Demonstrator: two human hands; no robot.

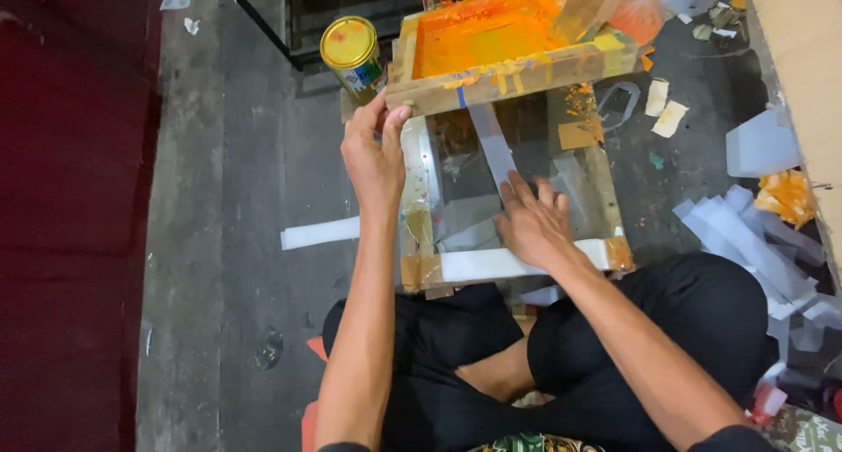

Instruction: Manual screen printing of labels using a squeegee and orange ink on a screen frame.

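Screen frame on the floor: I am gripping its far-left corner with left fingers, pressing right fingers open on its mesh.

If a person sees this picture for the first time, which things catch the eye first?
The bright orange paint inside the upper wooden frame at the top centre stands out most. Below it, the left hand grips the left corner of that frame, and the right hand lies flat on the clear screen of a second frame. A gold-lidded can stands on the grey floor, left of the frames.
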